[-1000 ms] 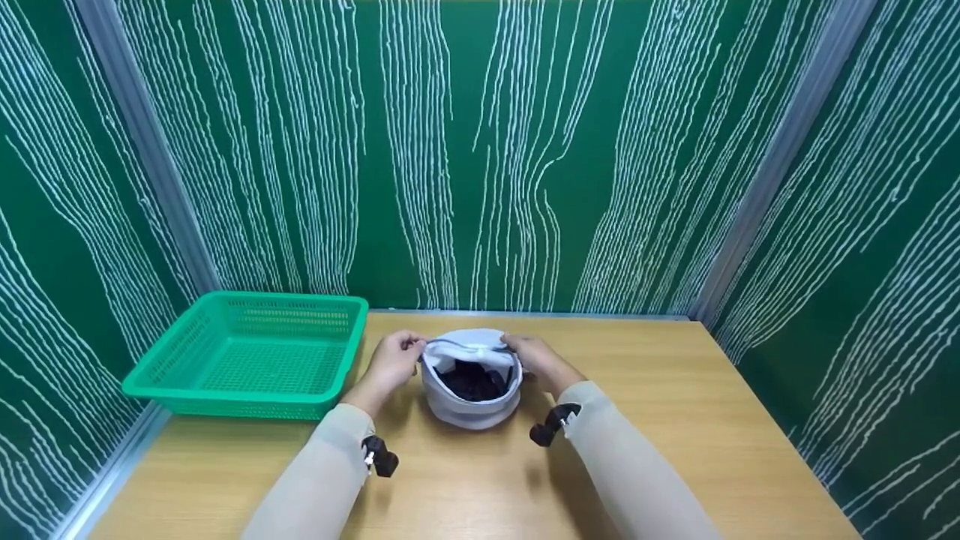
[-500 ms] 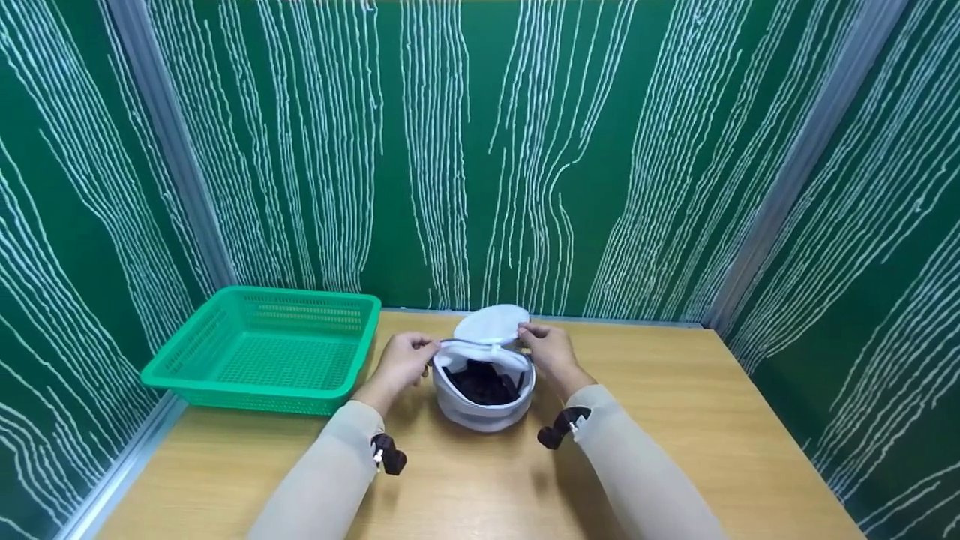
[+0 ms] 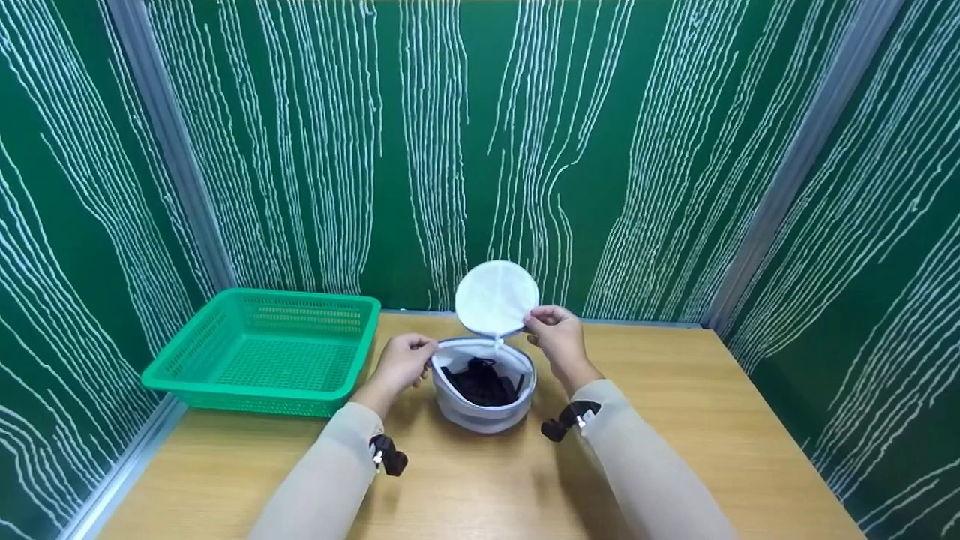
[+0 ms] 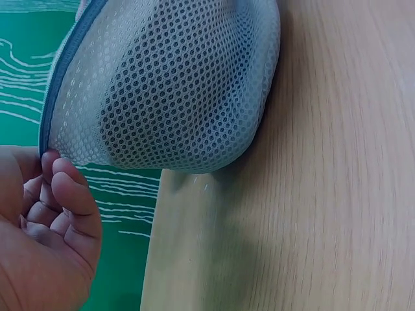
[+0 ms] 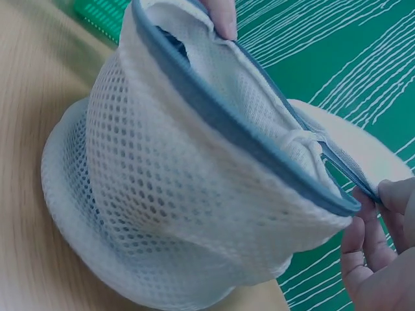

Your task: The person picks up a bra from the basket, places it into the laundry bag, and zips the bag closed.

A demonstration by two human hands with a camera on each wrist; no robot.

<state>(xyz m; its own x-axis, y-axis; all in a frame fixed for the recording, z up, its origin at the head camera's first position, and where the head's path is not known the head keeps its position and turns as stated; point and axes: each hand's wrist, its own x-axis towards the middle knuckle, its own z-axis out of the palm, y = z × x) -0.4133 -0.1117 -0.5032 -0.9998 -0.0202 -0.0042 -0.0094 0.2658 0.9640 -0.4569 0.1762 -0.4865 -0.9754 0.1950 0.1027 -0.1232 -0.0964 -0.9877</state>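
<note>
beside the mesh bag [image 3: 486, 421] on the table [image 3: 465, 487], head view: left hand [image 3: 397, 364] at its left, right hand [image 3: 561, 339] at its right rear, a dark bundle [image 3: 480, 384] inside it, a green basket [image 3: 281, 360] farther left. left wrist view: thumb and finger pinch the bag's rim [image 4: 57, 78]. right wrist view: thumb and fingers pinch the opened lid [image 5: 363, 139] behind the bag.

Over on the left sits the green plastic basket [image 3: 281, 364], slotted sides and latticed floor on show, standing on the bench [image 3: 682, 397], and that's pale wood with fine grain in the left wrist view! Look behind: the green back wall [image 3: 480, 135], streaked top to bottom with wavering white lines, side walls to match. Grey posts [image 3: 178, 150] mark both far corners, and a metal strip [image 3: 124, 469] trims the bench's left edge.
</note>
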